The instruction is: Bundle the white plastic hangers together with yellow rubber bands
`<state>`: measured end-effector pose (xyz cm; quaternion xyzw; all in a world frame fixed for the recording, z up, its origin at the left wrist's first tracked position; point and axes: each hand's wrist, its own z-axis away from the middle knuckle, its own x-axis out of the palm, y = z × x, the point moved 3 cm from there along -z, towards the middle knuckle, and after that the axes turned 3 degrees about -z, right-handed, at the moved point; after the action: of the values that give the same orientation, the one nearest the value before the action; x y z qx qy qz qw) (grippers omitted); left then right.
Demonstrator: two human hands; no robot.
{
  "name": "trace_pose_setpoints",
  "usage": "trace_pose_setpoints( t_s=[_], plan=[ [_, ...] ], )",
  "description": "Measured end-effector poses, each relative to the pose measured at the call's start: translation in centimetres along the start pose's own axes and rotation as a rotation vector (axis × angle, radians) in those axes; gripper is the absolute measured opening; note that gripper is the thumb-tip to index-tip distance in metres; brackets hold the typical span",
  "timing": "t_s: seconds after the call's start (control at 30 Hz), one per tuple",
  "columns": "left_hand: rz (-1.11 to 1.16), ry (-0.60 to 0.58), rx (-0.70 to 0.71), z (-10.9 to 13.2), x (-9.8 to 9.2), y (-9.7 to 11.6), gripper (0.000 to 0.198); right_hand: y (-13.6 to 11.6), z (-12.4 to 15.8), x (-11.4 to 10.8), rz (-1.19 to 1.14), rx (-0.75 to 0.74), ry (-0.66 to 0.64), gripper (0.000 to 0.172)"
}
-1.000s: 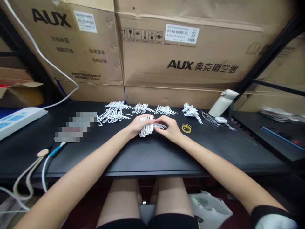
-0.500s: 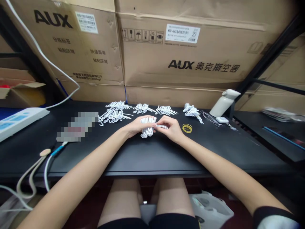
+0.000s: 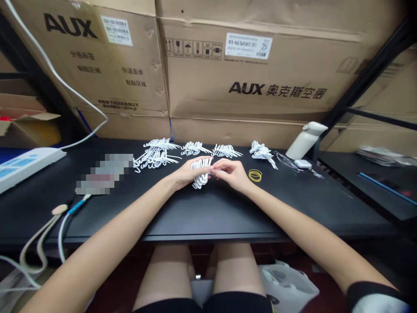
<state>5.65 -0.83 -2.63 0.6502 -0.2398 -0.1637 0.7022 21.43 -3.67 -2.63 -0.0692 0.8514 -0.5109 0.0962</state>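
My left hand (image 3: 187, 173) is closed around a bundle of white wire hooks (image 3: 200, 174), their curved ends pointing up and down beside the thumb. My right hand (image 3: 233, 174) meets it at the bundle's right side, thumb and fingers pinched on the straight ends, which its fingers mostly hide. Behind the hands lie more heaps of the same hooks: a large heap (image 3: 156, 157) at the left, a small heap (image 3: 193, 148), another heap (image 3: 227, 151) in the middle and one (image 3: 262, 153) to the right. Yellow rubber bands (image 3: 255, 175) rest right of my right hand.
A white bottle (image 3: 306, 141), glasses (image 3: 285, 161) and a white earphone case (image 3: 302, 164) are at the back right of the black table (image 3: 208, 221). At left are a power strip (image 3: 29, 167) and a blurred-out device (image 3: 106, 174) on a cable. Large cardboard boxes (image 3: 208, 102) stand behind.
The right fingers have shifted slightly on the hook ends, covering white stems that showed below them before. The left hand keeps its hold on the bundle.
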Motion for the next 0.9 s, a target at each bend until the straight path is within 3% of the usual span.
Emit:
trace_pose_setpoints(
  t_s=[0.23, 0.37, 0.47, 0.53, 0.63, 0.7, 0.8, 0.9],
  plan=[
    [-0.008, -0.008, 0.019, -0.4, -0.2, -0.4, 0.044, 0.7, 0.1, 0.0, -0.043, 0.052, 0.026, 0.025],
    [-0.027, 0.022, 0.005, -0.5, -0.2, -0.4, 0.041, 0.2, -0.6, -1.0, 0.067, 0.092, 0.003, 0.027],
    [-0.046, 0.046, -0.024, -0.5, -0.4, -0.4, 0.043, -0.7, -1.7, -4.8, 0.223, 0.095, 0.136, 0.029],
    [-0.049, 0.067, -0.041, -0.6, -0.6, -0.3, 0.045, -1.1, -2.3, -8.4, 0.418, 0.176, 0.143, 0.024],
    [-0.04, 0.1, -0.051, -0.7, -0.7, -0.3, 0.046, -0.5, -2.0, -13.7, 0.796, 0.521, 0.01, 0.015],
    [-0.037, 0.119, -0.055, -0.7, -0.8, -0.3, 0.045, 0.0, -1.1, -16.4, 0.882, 0.739, -0.024, 0.013],
    [-0.038, 0.131, -0.054, -0.7, -0.7, -0.3, 0.046, 0.7, -0.2, -18.0, 0.828, 0.835, -0.068, 0.011],
    [-0.041, 0.127, -0.058, -0.6, -0.6, -0.2, 0.046, 1.3, 0.1, -17.9, 0.769, 0.876, -0.122, 0.01]
  ],
)
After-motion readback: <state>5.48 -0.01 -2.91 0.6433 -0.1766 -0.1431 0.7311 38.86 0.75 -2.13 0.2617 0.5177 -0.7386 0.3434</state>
